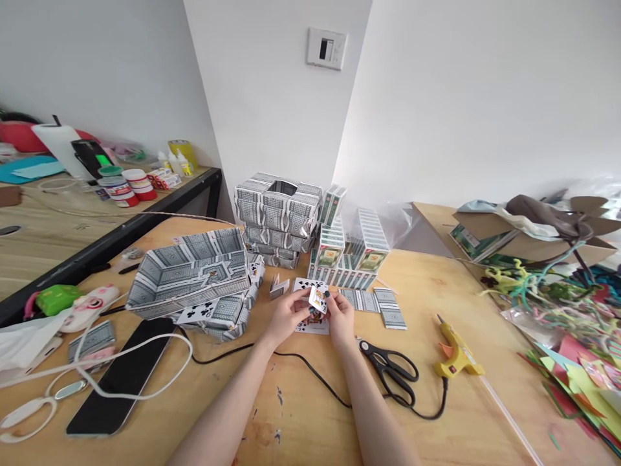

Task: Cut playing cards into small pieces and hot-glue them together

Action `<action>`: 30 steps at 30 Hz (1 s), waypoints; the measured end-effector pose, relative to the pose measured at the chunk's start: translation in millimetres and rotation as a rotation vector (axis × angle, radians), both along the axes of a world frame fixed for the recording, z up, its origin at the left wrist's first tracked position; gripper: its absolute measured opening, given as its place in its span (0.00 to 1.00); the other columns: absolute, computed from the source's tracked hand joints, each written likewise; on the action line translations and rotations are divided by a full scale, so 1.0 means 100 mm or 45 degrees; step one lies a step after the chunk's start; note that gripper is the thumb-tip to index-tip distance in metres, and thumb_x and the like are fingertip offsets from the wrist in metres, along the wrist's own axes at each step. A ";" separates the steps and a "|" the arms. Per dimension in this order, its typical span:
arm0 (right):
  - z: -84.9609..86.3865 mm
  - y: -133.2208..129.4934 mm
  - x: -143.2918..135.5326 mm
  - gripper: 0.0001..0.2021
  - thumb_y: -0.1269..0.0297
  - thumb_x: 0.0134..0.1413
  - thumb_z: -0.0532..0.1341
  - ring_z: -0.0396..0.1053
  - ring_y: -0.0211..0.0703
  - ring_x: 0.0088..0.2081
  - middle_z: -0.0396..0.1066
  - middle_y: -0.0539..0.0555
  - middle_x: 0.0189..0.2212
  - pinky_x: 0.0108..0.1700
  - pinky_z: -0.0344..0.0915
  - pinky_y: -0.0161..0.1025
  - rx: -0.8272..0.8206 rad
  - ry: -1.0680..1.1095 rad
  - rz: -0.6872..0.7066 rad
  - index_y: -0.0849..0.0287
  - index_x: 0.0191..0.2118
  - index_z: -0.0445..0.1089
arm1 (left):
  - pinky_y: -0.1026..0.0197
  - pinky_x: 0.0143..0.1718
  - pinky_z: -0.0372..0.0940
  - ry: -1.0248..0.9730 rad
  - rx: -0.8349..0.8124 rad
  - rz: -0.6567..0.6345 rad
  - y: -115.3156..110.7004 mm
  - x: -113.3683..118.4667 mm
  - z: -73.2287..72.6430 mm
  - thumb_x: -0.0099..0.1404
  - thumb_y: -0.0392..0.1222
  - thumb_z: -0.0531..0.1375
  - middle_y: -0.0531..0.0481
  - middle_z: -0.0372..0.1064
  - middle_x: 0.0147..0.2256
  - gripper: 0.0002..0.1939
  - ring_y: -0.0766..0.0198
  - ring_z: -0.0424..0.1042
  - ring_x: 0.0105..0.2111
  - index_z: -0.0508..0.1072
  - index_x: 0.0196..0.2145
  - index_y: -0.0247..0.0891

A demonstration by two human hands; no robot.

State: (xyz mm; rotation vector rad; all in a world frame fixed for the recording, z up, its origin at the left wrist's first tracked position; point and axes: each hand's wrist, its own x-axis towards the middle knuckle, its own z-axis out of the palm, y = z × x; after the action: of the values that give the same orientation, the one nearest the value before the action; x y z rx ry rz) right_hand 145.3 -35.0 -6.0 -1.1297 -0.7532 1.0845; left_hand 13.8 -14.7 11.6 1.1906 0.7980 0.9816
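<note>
Both my hands meet over the middle of the table, fingers closed on one playing card (319,298), a king held face up. My left hand (290,315) pinches its left side and my right hand (341,314) its right side. Beneath them more face-up cards (310,329) lie on the wood, partly covered by my fingers. A small folded card piece (279,287) stands just left of my hands. Face-down cards (361,300) lie to the right. An open box made of cards (191,275) rests tilted on another card-built piece at the left.
Behind my hands stand card-covered boxes (279,207) and stacked card packs (371,249). Black-handled scissors (391,369) and a yellow glue gun (456,353) lie right, its cord crossing below my hands. A phone (121,378) under a white cable lies left. Colourful craft scraps (577,375) fill the far right.
</note>
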 end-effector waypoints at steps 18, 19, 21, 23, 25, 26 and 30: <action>0.16 -0.09 -0.03 0.20 0.61 0.39 0.66 0.67 0.39 0.28 0.69 0.52 0.34 0.29 0.68 0.38 0.164 0.144 0.385 0.55 0.43 0.66 | 0.57 0.42 0.63 -0.048 0.054 0.133 0.04 -0.04 0.08 0.50 0.41 0.63 0.46 0.72 0.39 0.20 0.58 0.70 0.38 0.72 0.43 0.36; 0.16 -0.08 -0.04 0.20 0.61 0.40 0.66 0.67 0.39 0.28 0.68 0.52 0.34 0.29 0.68 0.38 0.170 0.132 0.381 0.55 0.43 0.66 | 0.56 0.43 0.63 -0.057 0.054 0.136 0.04 -0.04 0.08 0.50 0.41 0.63 0.46 0.72 0.39 0.20 0.58 0.70 0.38 0.72 0.43 0.36; 0.15 -0.07 -0.05 0.20 0.60 0.40 0.66 0.67 0.39 0.28 0.68 0.52 0.33 0.29 0.69 0.39 0.165 0.107 0.366 0.55 0.42 0.66 | 0.56 0.43 0.63 -0.067 0.049 0.138 0.04 -0.05 0.07 0.50 0.41 0.63 0.46 0.72 0.39 0.21 0.57 0.70 0.39 0.71 0.43 0.36; 0.15 -0.06 -0.06 0.20 0.58 0.39 0.66 0.66 0.39 0.27 0.68 0.52 0.32 0.29 0.69 0.39 0.151 0.080 0.353 0.55 0.41 0.66 | 0.56 0.43 0.63 -0.067 0.036 0.135 0.04 -0.05 0.06 0.50 0.42 0.63 0.45 0.72 0.40 0.21 0.57 0.69 0.40 0.71 0.43 0.36; 0.15 -0.06 -0.07 0.20 0.57 0.39 0.66 0.66 0.38 0.25 0.68 0.51 0.31 0.29 0.69 0.39 0.145 0.055 0.341 0.55 0.41 0.67 | 0.57 0.42 0.63 -0.077 0.024 0.133 0.04 -0.06 0.04 0.50 0.42 0.63 0.45 0.72 0.40 0.20 0.56 0.69 0.41 0.71 0.42 0.36; 0.15 -0.06 -0.08 0.19 0.56 0.39 0.65 0.66 0.37 0.25 0.68 0.51 0.31 0.29 0.68 0.38 0.145 0.049 0.335 0.55 0.41 0.66 | 0.58 0.42 0.63 -0.090 0.021 0.133 0.04 -0.06 0.04 0.50 0.42 0.63 0.45 0.72 0.40 0.20 0.56 0.69 0.41 0.72 0.42 0.35; 0.18 -0.07 -0.10 0.20 0.55 0.39 0.65 0.66 0.37 0.25 0.68 0.51 0.33 0.28 0.67 0.37 0.139 0.075 0.323 0.55 0.40 0.66 | 0.60 0.40 0.64 -0.172 0.011 0.119 0.03 -0.04 0.05 0.50 0.41 0.63 0.46 0.72 0.38 0.20 0.58 0.70 0.39 0.72 0.42 0.35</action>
State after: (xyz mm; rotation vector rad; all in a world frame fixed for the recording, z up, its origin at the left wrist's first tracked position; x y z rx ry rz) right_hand 135.2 -42.1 11.7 -0.9228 -0.9157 1.2668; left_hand 9.5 -11.2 16.3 1.0899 0.7479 1.1310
